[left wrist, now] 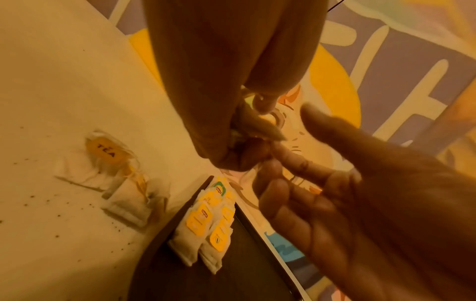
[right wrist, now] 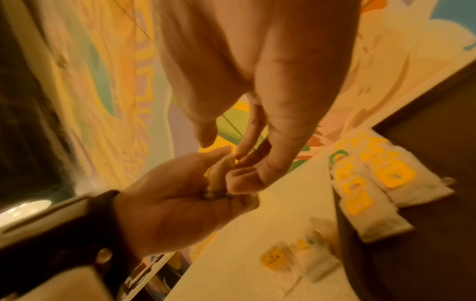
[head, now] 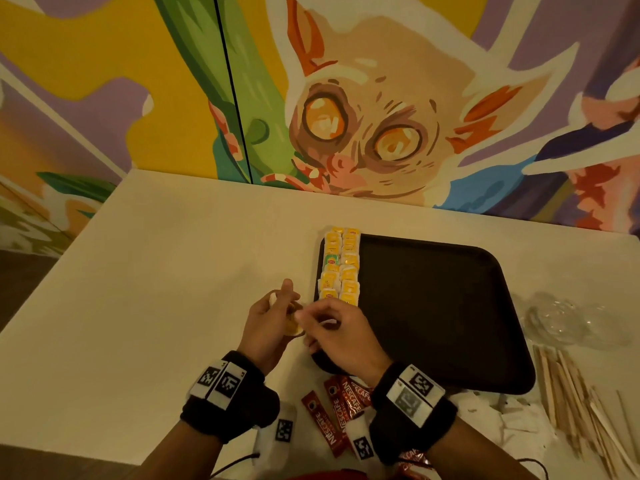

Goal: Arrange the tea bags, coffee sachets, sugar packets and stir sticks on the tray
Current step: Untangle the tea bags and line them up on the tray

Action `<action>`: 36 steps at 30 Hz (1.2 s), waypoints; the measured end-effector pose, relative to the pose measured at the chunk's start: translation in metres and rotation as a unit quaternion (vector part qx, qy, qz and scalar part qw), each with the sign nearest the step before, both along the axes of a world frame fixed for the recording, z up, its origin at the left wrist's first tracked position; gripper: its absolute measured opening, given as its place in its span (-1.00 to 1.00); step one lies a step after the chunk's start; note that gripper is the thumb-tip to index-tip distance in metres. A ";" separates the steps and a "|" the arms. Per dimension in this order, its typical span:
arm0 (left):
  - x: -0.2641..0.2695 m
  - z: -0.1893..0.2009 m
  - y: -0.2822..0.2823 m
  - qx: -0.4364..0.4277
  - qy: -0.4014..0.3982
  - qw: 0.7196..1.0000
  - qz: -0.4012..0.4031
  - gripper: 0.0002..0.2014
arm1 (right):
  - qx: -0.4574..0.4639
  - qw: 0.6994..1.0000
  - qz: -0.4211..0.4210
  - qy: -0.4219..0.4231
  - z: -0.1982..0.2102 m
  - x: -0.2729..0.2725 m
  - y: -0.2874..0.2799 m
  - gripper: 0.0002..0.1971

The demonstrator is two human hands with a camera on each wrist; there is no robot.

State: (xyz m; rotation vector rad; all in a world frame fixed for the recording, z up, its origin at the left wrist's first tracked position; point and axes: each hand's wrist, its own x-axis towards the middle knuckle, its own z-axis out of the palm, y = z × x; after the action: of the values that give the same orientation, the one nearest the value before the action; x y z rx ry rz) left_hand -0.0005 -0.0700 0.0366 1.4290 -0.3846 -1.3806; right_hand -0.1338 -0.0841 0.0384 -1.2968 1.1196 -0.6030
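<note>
A tea bag [head: 292, 328] with a yellow tag is held above the table, just left of the black tray [head: 433, 306]. My left hand [head: 291, 315] grips it. My right hand [head: 307, 320] meets it from the right, thumb and fingers pinching at the same tea bag [right wrist: 219, 176]. Two columns of yellow-tagged tea bags [head: 341, 268] lie along the tray's left side. Red coffee sachets [head: 341, 408] lie on the table near my wrists. Wooden stir sticks [head: 571, 403] lie at the right. Loose tea bags [left wrist: 115, 175] lie on the table by the tray's corner.
Crumpled clear plastic [head: 561, 322] sits right of the tray. White packets [head: 512, 415] lie beside the stir sticks. Dark crumbs speckle the white table [head: 156, 271]. A painted wall stands right behind the table.
</note>
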 end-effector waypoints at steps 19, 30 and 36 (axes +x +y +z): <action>0.027 0.021 0.006 -0.174 -0.257 0.903 -0.297 -0.78 | -0.023 0.997 0.042 -0.055 0.007 -0.031 -0.015 -0.80; 0.034 0.018 -0.003 -0.207 -0.375 0.846 -0.318 -0.92 | -0.048 0.994 0.101 0.016 0.017 -0.042 -0.020 -0.81; 0.031 0.013 -0.003 -0.219 -0.377 0.842 -0.317 -0.80 | -0.067 0.991 0.106 0.038 0.019 -0.045 -0.018 -0.87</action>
State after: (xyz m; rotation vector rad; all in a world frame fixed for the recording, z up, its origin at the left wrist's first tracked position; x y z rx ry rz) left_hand 0.0305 -0.0731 0.0498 1.4485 -1.7040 -1.0289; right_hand -0.1792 -0.1020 0.0579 -1.5428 1.0009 -0.4797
